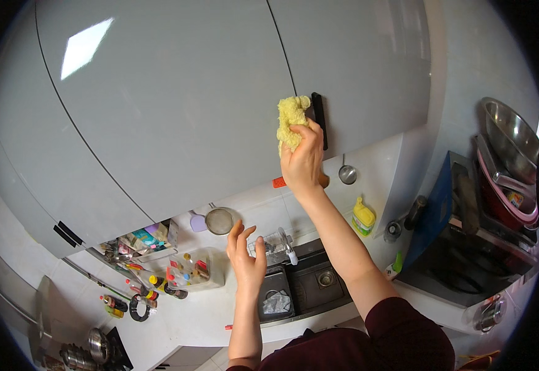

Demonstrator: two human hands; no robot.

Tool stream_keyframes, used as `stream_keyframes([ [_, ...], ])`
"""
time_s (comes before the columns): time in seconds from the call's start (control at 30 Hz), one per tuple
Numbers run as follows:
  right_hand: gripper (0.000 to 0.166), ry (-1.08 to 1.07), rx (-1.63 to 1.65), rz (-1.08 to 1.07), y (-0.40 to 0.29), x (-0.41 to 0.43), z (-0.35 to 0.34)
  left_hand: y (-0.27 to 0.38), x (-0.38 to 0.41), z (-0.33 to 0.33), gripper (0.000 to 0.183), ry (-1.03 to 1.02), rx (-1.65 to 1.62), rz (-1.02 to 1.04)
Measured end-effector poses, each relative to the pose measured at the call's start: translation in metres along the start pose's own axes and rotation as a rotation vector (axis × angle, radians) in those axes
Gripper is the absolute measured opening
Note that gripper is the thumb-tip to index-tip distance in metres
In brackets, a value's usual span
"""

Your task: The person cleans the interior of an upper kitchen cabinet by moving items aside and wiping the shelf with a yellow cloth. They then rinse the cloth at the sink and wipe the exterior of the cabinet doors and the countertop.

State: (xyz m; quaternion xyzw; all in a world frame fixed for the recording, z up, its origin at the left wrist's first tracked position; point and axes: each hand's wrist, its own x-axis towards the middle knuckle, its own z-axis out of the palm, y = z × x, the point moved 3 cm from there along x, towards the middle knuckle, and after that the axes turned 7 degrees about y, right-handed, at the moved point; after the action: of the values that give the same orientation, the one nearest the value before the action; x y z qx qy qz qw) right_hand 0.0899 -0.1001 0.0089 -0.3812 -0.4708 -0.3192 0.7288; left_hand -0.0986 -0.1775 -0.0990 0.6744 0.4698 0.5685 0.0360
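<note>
My right hand (304,157) is raised and grips a crumpled yellow cloth (291,121) against the glossy grey door of the wall cabinet (181,106). The cloth lies over the seam between two doors, just left of a black vertical handle (319,121). Lower and to the left, my left hand (247,255) hangs in the air with its fingers apart, holding nothing. It is in front of the wall and counter, near a round strainer (219,220) that hangs under the cabinet.
Below lies a black sink (318,287) with a faucet (291,252). A plastic bin of bottles (213,271) and several sauce bottles stand on the left of the counter. A yellow detergent bottle (363,217) is right of the sink; metal bowls (510,139) are stacked far right.
</note>
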Motion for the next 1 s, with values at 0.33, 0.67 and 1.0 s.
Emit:
stream_keyframes([
  [0.33,0.038,-0.134,0.049,0.139,0.013,-0.058,-0.027,0.007,-0.003,0.004,0.021,-0.03,0.003,0.043],
  [0.67,0.04,0.001,-0.02,0.07,0.012,0.052,-0.046,-0.007,-0.007,0.007,0.021,-0.025,0.01,-0.012],
  [1.0,0.044,0.027,-0.224,-0.048,0.037,0.016,-0.021,-0.014,-0.016,0.024,0.023,-0.071,-0.036,-0.042],
])
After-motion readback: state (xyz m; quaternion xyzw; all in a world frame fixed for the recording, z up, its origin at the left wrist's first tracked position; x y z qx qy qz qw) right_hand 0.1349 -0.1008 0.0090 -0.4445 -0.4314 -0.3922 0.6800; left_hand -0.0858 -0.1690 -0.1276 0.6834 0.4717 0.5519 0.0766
